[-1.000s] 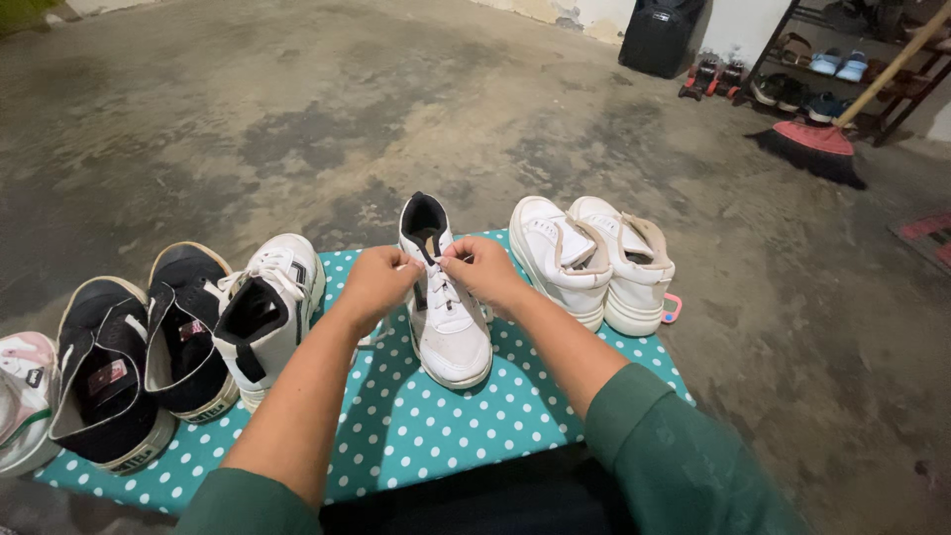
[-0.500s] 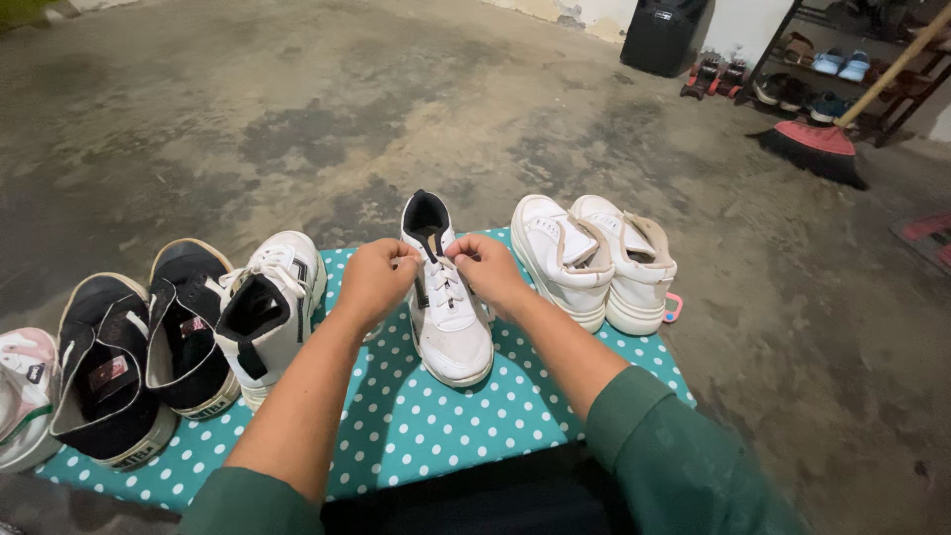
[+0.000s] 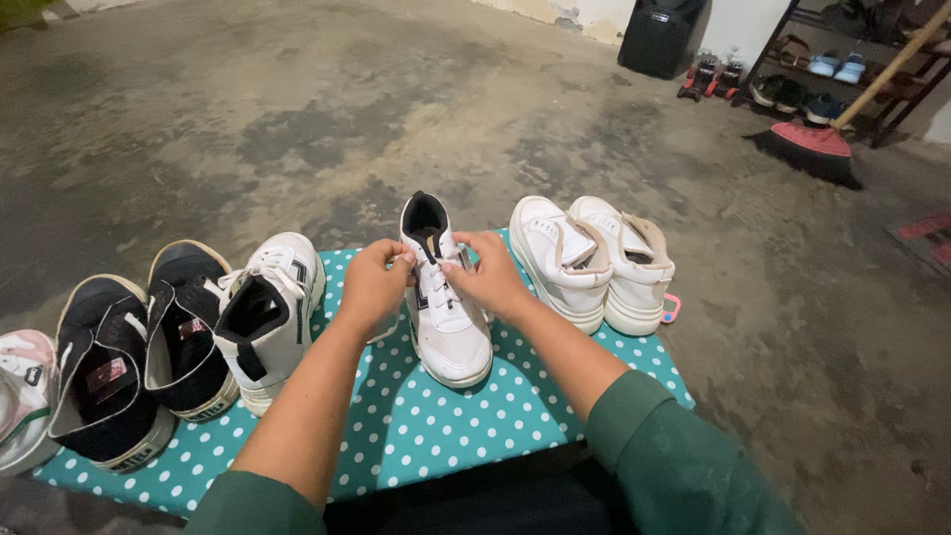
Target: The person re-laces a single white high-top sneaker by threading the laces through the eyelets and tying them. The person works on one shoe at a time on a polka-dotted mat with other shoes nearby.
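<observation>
A white sneaker with a black lining [image 3: 448,315] stands toe toward me on a teal polka-dot table [image 3: 446,426]. My left hand [image 3: 372,287] grips the lace on the shoe's left side. My right hand [image 3: 487,275] pinches the lace on its right side, near the top eyelets. Both hands press against the shoe's upper. Green sleeves cover my forearms.
A matching white sneaker [image 3: 267,312] and two black high-top shoes [image 3: 149,352] stand to the left, a pale pink-trimmed shoe [image 3: 22,391] at the far left edge. A white pair [image 3: 594,258] sits to the right. Beyond lie concrete floor, a red broom [image 3: 822,139] and a shoe rack [image 3: 842,59].
Both hands stay on the laces with only small finger shifts. The shoe has not moved.
</observation>
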